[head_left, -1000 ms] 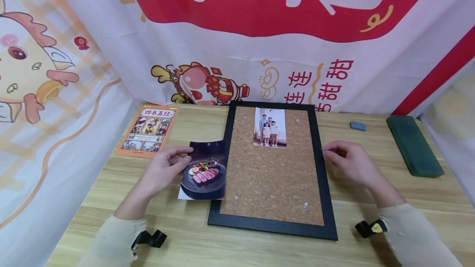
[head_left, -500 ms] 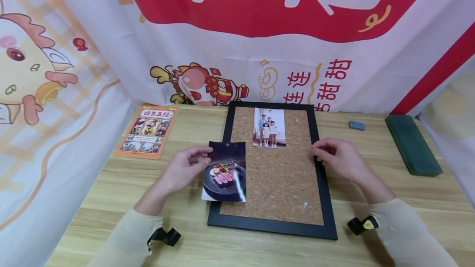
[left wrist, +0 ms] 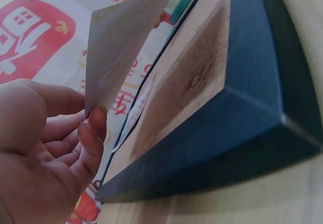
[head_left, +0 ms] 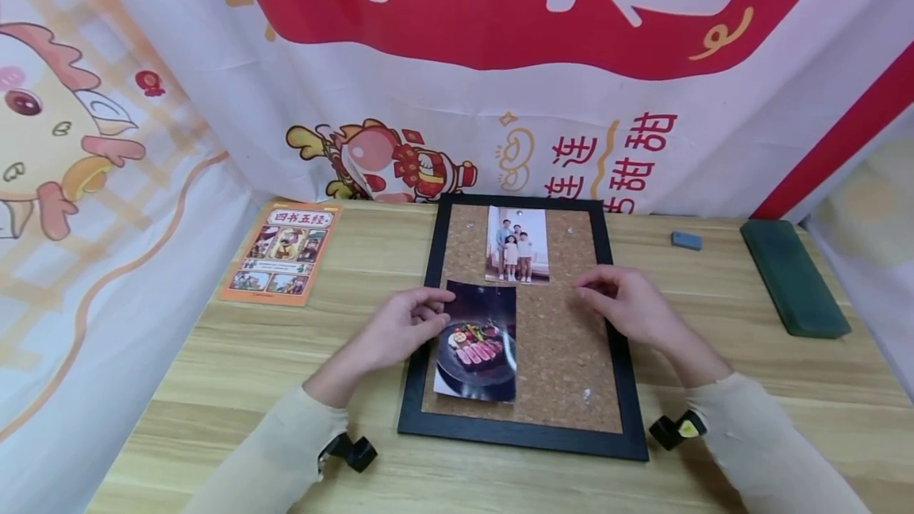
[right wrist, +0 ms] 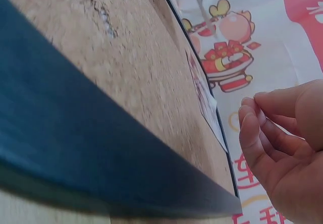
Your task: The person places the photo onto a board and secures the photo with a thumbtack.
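Observation:
My left hand (head_left: 410, 327) pinches a photo of sliced steak on a dark plate (head_left: 474, 347) by its upper left edge. The print hangs over the left half of a black-framed cork board (head_left: 550, 355); in the left wrist view the photo's pale back (left wrist: 118, 52) stands tilted, apart from the cork. Over the board's right side, my right hand (head_left: 624, 304) has thumb and finger pinched together. A tiny thing like a push pin shows at their tips, mostly hidden. A family photo (head_left: 517, 246) is fixed at the board's top by a clear pin (head_left: 520, 213).
Clear pins sit in the cork, one near the lower right (head_left: 587, 395). An orange comic-style booklet (head_left: 281, 254) lies left. To the right are a small blue block (head_left: 686, 240) and a long dark green case (head_left: 795, 279). A printed cloth (head_left: 428, 101) hangs behind the table.
My left hand has carried the steak photo rightward from beside the frame to over the cork. My right hand has moved left, from outside the frame to over the board.

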Demonstrator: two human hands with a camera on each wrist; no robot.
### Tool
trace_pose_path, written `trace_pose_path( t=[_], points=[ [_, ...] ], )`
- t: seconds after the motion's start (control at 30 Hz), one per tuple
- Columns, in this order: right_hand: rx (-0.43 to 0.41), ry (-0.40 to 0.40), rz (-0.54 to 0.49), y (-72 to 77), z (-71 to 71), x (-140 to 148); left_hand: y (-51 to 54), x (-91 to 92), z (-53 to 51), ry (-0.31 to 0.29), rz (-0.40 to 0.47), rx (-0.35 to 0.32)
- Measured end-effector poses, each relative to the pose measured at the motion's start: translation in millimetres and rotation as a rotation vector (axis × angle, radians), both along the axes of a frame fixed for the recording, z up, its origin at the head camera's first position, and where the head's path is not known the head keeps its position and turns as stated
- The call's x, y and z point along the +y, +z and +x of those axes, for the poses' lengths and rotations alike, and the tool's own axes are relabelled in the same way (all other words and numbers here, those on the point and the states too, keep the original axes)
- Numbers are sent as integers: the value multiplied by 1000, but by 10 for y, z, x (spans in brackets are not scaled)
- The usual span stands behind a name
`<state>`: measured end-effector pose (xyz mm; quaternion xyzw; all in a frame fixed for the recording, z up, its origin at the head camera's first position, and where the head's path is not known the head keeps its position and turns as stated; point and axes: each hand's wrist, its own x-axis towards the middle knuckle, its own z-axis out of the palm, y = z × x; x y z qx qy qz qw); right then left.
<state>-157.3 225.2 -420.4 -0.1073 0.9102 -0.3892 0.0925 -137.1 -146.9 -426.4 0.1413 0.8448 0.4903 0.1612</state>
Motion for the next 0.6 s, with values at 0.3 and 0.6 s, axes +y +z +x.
trace_pose_path(
  t=[0.3, 0.6],
  points=[
    [-3, 25, -11, -28, -29, -200, -48, 229, -21, -68, 20, -18],
    [16, 98, -103, -78, -53, -343, -128, 376, -59, -99, -10, 28]
  ],
)
